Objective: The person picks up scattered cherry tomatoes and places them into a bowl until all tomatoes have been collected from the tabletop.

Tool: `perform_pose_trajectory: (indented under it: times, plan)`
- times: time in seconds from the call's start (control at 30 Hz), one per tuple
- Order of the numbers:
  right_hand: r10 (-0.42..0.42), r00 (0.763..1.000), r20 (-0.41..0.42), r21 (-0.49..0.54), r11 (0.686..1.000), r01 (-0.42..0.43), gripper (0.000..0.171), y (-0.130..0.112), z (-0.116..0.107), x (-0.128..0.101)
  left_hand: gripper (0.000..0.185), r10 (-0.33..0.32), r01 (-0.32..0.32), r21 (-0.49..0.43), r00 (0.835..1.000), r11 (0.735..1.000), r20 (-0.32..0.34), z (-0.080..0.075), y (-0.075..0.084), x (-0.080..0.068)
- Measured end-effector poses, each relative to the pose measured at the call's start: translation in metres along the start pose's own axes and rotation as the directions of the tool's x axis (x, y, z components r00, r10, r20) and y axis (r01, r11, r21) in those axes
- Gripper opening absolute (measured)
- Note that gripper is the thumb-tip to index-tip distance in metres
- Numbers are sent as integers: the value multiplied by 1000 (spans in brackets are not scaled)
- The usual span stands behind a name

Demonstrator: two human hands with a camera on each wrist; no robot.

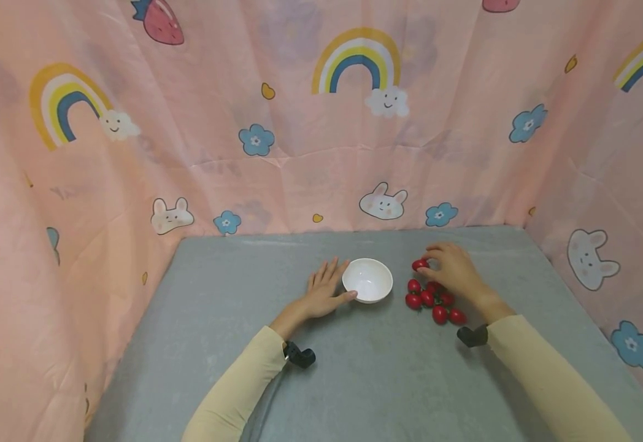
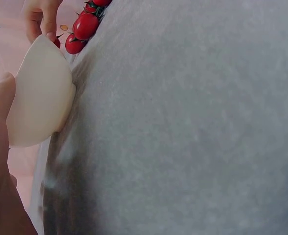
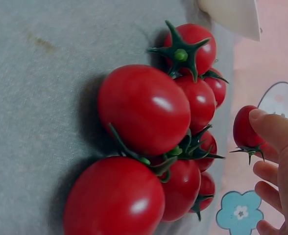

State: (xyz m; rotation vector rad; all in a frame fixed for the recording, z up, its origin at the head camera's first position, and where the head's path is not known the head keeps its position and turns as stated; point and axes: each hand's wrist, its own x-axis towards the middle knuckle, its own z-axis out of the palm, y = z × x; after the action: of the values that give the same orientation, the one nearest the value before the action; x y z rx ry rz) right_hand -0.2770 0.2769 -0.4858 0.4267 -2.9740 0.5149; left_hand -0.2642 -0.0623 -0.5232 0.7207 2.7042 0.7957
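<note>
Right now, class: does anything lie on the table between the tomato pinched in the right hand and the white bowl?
Nothing visible does. The right hand pinches one tomato at its fingers, and only bare grey table shows between it and the white bowl. The other tomatoes lie nearer the person, off that line. The left hand touches the bowl's far side.

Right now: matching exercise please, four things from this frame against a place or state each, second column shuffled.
Things:
1. bowl
2. left hand
3. right hand
4. tomato cluster

Descriptions:
A. pinches a single cherry tomato
B. red, lying on the grey table beside the bowl
C. white, empty, upright between the hands
D. rests flat, thumb against the bowl's side

Pairs: 1-C, 2-D, 3-A, 4-B
</note>
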Motion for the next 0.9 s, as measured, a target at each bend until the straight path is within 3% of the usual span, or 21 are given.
perform_pose_trajectory:
  times: [0.9]
  plan:
    - [-73, 997, -22, -26, 997, 72, 40, -26, -16, 8, 87, -19, 19, 3, 1000, 1000, 14, 0, 2, 1]
